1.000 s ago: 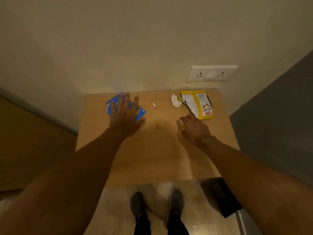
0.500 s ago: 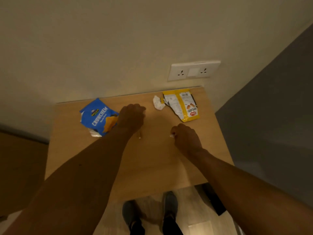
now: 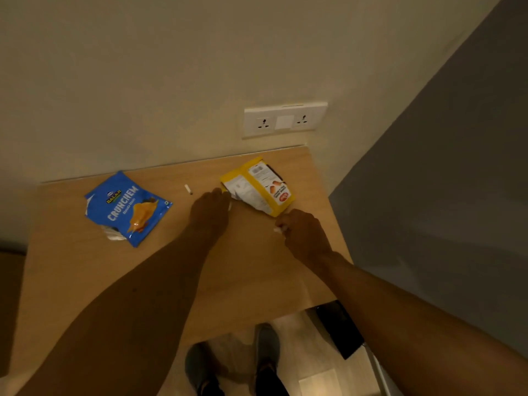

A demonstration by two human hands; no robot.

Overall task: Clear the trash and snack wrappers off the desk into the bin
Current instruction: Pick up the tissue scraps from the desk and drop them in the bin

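Note:
My left hand (image 3: 210, 212) lies knuckles-up on the wooden desk (image 3: 85, 267), its fingers curled over a crumpled white tissue (image 3: 229, 206). Only a sliver of that tissue shows, just left of the yellow snack wrapper (image 3: 258, 185). My right hand (image 3: 300, 232) is closed in a fist below the yellow wrapper, pinching a small white scrap (image 3: 277, 230). A blue Crunchem wrapper (image 3: 127, 208) lies flat at the desk's left. A small white stub (image 3: 188, 189) rests between the blue wrapper and my left hand.
The desk backs onto a cream wall with a white socket plate (image 3: 284, 121). A grey panel (image 3: 443, 195) stands along the desk's right side. A dark bin-like object (image 3: 340, 327) sits on the floor under the desk's right front corner, beside my shoes (image 3: 267, 342).
My left hand left the blue wrapper and moved right onto the tissue, which is now covered. My right hand closed on a small white scrap. The white stub is uncovered again.

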